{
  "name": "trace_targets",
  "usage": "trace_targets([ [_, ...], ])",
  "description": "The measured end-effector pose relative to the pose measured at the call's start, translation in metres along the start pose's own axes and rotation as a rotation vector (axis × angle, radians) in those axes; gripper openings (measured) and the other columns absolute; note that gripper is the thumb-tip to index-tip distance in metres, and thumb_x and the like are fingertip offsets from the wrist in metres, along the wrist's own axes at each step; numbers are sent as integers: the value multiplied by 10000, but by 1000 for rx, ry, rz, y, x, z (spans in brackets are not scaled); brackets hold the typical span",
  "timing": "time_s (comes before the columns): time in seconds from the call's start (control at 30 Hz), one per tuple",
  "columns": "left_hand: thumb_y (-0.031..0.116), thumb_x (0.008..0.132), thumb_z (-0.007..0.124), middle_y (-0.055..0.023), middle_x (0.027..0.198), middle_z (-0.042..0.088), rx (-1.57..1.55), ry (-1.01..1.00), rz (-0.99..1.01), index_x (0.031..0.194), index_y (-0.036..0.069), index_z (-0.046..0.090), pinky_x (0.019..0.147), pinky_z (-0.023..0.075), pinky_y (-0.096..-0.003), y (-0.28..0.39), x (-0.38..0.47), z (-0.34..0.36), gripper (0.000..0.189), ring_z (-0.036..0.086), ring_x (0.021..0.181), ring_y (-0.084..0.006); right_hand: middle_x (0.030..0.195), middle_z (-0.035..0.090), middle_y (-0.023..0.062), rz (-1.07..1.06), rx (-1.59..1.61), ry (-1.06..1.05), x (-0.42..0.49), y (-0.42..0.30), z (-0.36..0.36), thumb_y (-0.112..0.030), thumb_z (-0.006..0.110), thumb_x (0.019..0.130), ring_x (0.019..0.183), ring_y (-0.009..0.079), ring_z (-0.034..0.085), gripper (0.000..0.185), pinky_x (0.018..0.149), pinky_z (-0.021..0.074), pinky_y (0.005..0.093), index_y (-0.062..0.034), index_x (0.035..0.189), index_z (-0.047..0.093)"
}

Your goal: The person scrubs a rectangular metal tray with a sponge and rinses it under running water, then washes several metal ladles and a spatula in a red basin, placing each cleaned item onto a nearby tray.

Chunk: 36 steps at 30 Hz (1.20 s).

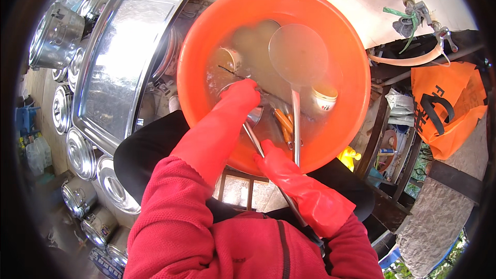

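A large orange plastic tub [348, 46] of cloudy water stands before me. My right hand [276, 162], in a red rubber glove, grips the long metal handle [254, 138] of a ladle. Its shiny bowl [255, 116] is partly hidden by my left hand [241, 96], gloved the same way and closed in against it. Whether that hand holds a cloth or scrubber is hidden. A flat round skimmer [298, 54] leans in the tub, its handle over the near rim. Two patterned bowls [324, 99] and tools with orange-brown handles [284, 122] sit partly in the water.
A big stainless steel tray [120, 66] leans left of the tub, with several lidded steel pots [58, 38] beyond it. A tap [443, 37] with a hose projects at the upper right. An orange bag [445, 104] hangs below it; a yellow plastic container [348, 157] is beside the tub.
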<state>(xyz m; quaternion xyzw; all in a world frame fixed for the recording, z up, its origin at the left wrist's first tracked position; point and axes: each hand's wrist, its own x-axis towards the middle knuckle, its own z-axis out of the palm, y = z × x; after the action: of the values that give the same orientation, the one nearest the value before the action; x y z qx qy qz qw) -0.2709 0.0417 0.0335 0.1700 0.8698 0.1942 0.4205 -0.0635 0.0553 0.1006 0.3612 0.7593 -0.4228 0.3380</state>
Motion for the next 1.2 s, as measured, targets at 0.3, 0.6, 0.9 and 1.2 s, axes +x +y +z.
trace_targets([
  [0.3, 248, 951, 653, -143, 1149, 725, -989, -70, -323, 1198, 83, 722, 876, 548, -443, -108, 66, 23, 305, 691, 1040, -286, 901, 677, 175, -85, 104, -24, -19, 20, -9, -359, 601, 1003, 730, 304, 680, 410, 704, 523, 444, -38, 1248, 529],
  [0.6, 224, 989, 573, -108, 895, 697, -1715, 255, -443, 1069, 37, 697, 646, 548, -416, -82, 5, 94, 239, 670, 752, -241, 824, 638, 91, -9, 418, 47, -9, -7, -10, -298, 584, 1023, 630, 183, 610, 347, 595, 497, 367, -47, 1256, 528],
  [0.9, 98, 961, 590, -134, 895, 688, -633, 914, 432, 1009, 11, 671, 714, 533, -408, -38, -69, 36, 128, 683, 827, -268, 953, 695, 202, -17, 54, 168, 9, -5, -21, -347, 585, 1009, 815, 361, 685, 410, 718, 533, 465, -44, 1275, 507],
  [1.2, 90, 854, 735, -178, 1151, 702, -81, 494, 671, 1080, 67, 720, 875, 543, -448, -39, -37, 16, 227, 663, 1052, -403, 1107, 672, 315, 62, -53, 74, 8, 0, 5, -340, 577, 1012, 1066, 536, 626, 406, 861, 482, 597, -32, 1263, 494],
])
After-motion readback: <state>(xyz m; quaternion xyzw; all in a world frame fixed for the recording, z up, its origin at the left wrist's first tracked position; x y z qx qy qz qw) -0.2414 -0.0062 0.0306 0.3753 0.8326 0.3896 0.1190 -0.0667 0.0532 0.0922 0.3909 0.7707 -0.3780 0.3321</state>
